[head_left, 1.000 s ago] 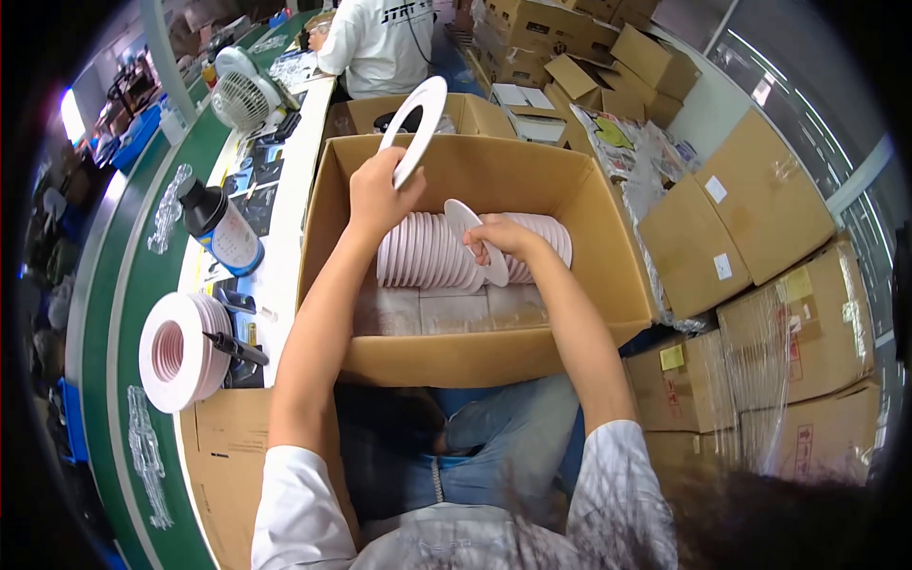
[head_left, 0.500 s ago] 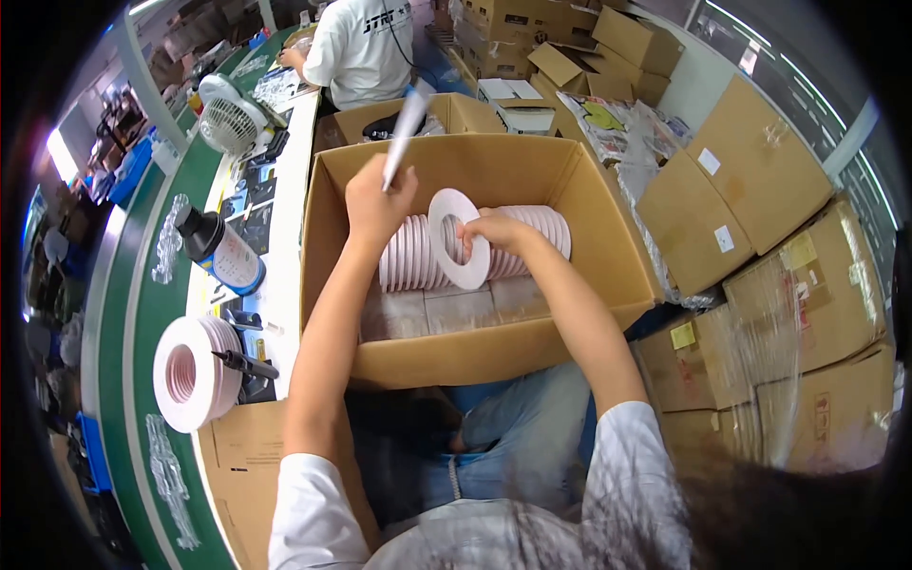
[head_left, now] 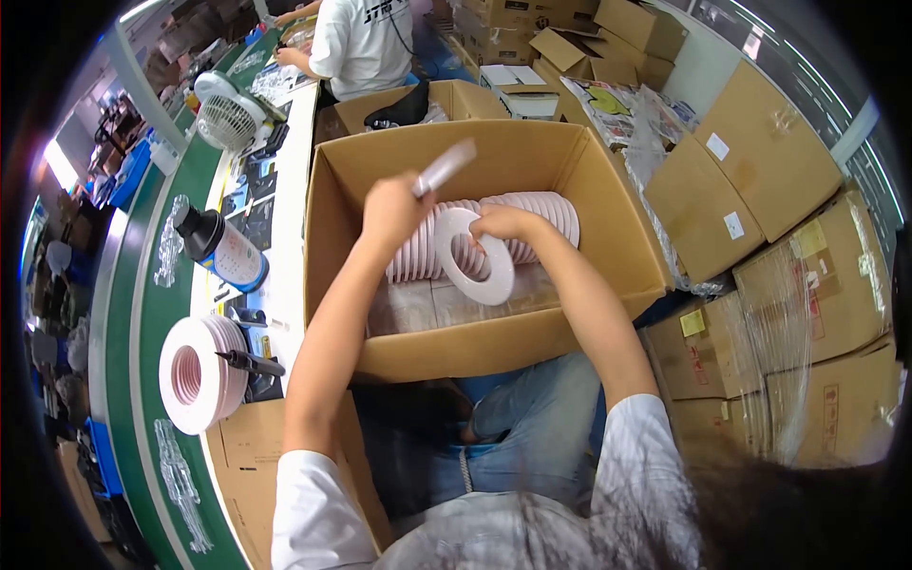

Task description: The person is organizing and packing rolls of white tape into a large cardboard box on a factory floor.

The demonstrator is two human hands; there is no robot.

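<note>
A large open cardboard box (head_left: 446, 356) stands before me, with a row of pale pinkish-white flat rings (head_left: 541, 214) on edge inside. Beneath that row lie items in clear wrap (head_left: 408, 309). My right hand (head_left: 508, 224) grips one flat ring (head_left: 489, 285) by its upper right rim, fingers reaching into its hole; this ring leans in front of the row. Above the row's left end, my left hand (head_left: 394, 211) is closed on a narrow, flat, whitish piece (head_left: 446, 167). Motion blurs that piece, so its kind is unclear.
On the left bench are a stack of similar rings (head_left: 195, 375), a black marker pen (head_left: 249, 363), a black-capped bottle (head_left: 220, 249) and a white fan (head_left: 228, 112). Taped cartons (head_left: 798, 313) fill the right side. Another person (head_left: 366, 47) works at the far bench.
My left hand has shifted right and slightly down, tipping the whitish piece from near upright to a rightward slant. The ring in my right hand has moved down and right and tilted.
</note>
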